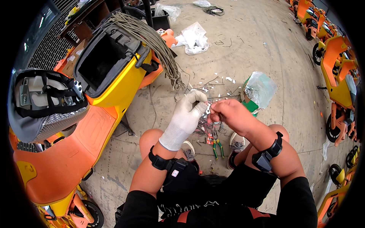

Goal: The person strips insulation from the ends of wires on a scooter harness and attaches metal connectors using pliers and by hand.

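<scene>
My left hand, in a white knitted glove, is closed in a pinch at the middle of the view. Close to its fingertips, my bare right hand is closed too, thumb against curled fingers. Something tiny, whitish and reddish, shows between the two hands, too small to name. Below them on the floor lies a loose heap of thin wires, partly hidden by my hands. A pair of pliers with green and yellow handles lies between my shoes.
A yellow-orange scooter stands at left, grey cables draped over its open box. A green and clear plastic bag lies beyond my right hand, a white bag farther off. More scooters line the right side.
</scene>
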{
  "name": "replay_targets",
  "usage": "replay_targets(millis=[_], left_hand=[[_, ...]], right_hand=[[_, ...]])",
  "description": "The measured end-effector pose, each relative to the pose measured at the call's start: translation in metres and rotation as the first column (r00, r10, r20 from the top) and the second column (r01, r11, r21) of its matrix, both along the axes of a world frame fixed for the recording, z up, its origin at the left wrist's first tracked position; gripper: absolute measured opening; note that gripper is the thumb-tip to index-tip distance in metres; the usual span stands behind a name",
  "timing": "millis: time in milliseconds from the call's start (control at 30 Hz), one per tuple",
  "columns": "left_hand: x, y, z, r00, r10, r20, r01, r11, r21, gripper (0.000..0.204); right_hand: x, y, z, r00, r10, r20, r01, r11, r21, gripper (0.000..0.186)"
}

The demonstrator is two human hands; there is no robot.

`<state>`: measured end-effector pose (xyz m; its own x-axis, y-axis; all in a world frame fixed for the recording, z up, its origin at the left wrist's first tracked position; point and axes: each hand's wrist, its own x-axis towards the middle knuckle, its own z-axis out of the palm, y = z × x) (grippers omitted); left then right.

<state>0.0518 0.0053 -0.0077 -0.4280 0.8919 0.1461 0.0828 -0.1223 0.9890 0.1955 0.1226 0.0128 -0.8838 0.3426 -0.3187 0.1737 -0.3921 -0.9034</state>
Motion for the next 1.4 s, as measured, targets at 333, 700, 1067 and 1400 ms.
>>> replay_targets(millis=[333, 700, 1067, 1400], left_hand=[[-0.005, 0.004, -0.01, 0.978, -0.141, 0.151, 0.119, 0.982, 0.143, 0.014], [0.002, 0.005, -0.002, 0.976, -0.02, 0.216, 0.015, 1.0, 0.028, 0.009], [0.005, 0.008, -0.001, 0.984, 0.113, 0.141, -0.091, 0.984, -0.151, 0.016], [0.004, 0.007, -0.004, 0.996, 0.086, 0.009, -0.082, 0.976, -0.203, 0.014]], right_hand=[[0.001, 0.008, -0.004, 0.992, 0.094, -0.09, -0.124, 0.881, -0.456, 0.02], [0.002, 0.006, 0.0, 0.995, 0.036, -0.088, -0.059, 0.961, -0.27, 0.024], [0.007, 0.004, 0.005, 0.976, -0.03, -0.217, 0.218, 0.063, 0.974, 0.017], [0.001, 0.003, -0.004, 0.951, 0.011, -0.309, 0.308, -0.134, 0.942, 0.009]])
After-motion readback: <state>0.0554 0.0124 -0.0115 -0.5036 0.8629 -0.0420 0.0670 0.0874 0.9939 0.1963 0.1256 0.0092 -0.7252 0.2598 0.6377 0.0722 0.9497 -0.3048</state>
